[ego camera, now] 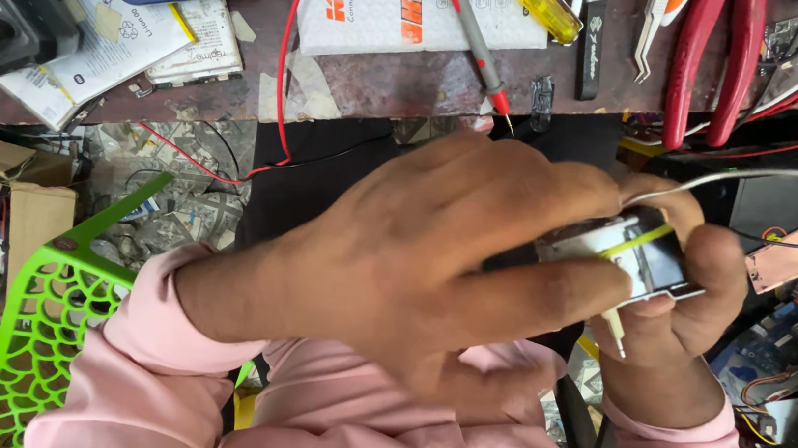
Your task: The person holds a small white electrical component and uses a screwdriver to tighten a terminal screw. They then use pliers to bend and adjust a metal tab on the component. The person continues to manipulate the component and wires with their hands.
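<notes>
1. The small black-and-silver device (648,255) sits in front of the person's chest, held in the air below the near edge of the desk (374,88), not resting on anything.

2. The right hand (684,284) cups it from the right and from underneath. Its grip is closed on the device: the thumb presses on the near lower edge and the fingers curl over the far top corner.

3. The left hand (415,255) comes across from the left and covers the device's left end. Its fingers lie along the top and near side, touching the casing; whether this grip truly pinches the device or only steadies it, I cannot tell, since the fingertips hide the contact.

4. The device's long axis runs roughly left to right, tilted slightly up toward the right, so the two hands meet it from opposite ends. A thin yellow-green strip (636,241) crosses its top face on much the same slant.

5. A white wire (770,176) leaves the device's upper right corner and runs off to the right, away from the left hand.

6. A short pale pin or lead (616,333) sticks down from the device's underside, between the two hands.

7. The right hand bears the load and is nearer the exposed end; the left hand overlaps more of the body.
</notes>
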{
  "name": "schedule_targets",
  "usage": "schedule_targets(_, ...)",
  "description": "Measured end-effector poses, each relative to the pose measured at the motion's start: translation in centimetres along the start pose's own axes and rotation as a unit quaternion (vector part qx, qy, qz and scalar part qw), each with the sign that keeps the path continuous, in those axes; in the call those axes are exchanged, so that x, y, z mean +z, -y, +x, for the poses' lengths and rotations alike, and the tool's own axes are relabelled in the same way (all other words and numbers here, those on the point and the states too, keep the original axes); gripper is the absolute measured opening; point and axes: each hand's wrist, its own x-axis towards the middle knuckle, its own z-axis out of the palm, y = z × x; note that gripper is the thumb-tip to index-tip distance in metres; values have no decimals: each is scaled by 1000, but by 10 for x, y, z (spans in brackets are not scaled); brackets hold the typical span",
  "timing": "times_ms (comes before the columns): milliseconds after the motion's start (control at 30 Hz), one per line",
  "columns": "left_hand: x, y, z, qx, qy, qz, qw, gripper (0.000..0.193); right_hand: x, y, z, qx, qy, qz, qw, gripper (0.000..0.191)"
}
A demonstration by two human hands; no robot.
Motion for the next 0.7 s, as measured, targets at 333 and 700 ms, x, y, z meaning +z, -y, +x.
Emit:
schedule_targets(333, 42, -9, -13, -70, -102, 126, 984, 54, 4, -11, -6, -52, 18, -6, 998, 48)
schedule_targets(700, 42, -2, -14, 26, -179, 200, 963, 42, 9, -4, -1, -79, 108, -17, 991, 55)
